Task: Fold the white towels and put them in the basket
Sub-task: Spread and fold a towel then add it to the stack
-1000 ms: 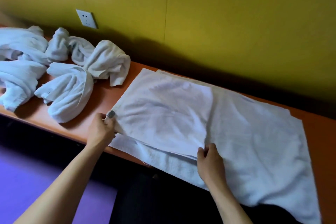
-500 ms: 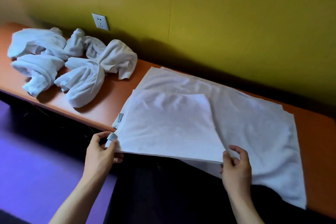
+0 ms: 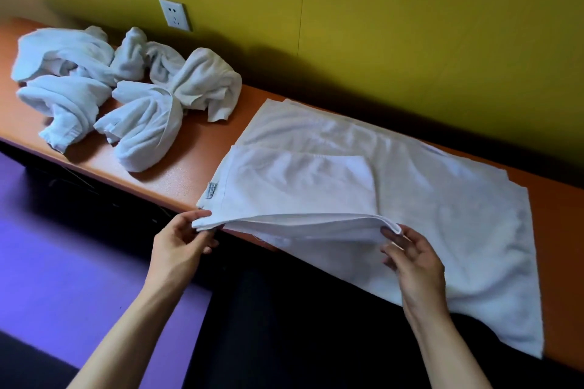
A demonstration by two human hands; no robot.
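The white towel [image 3: 363,186] lies spread on the orange counter [image 3: 196,164], its near edge hanging over the counter's front lip. Its left part is doubled back into a folded flap [image 3: 297,186], with a small sewn label [image 3: 212,190] at the flap's left edge. The left hand [image 3: 181,245] pinches the flap's near left corner between thumb and fingers, and the right hand [image 3: 414,262] pinches the flap's near right corner, fingers curled under the fold. Both corners are lifted just clear of the towel below.

To the towel's left sits a heap of crumpled towels [image 3: 117,91], not yet folded. On the yellow wall [image 3: 410,25] behind that heap is a wall socket [image 3: 174,14]. Below the counter's front edge, on the towel's left, a purple floor [image 3: 63,246] shows.

From here, I would worry about the layers sliding: the grip is only at two corners, so the flap's middle could sag and the edges come out uneven. The overhanging right end also looks heavy enough to drag the towel off the counter if the flap is pulled toward the person.

No basket is in sight, so I cannot say where the folded towel must go. The towel's far right corner runs toward the picture's edge, and how many towels make up the heap is hard to make out.
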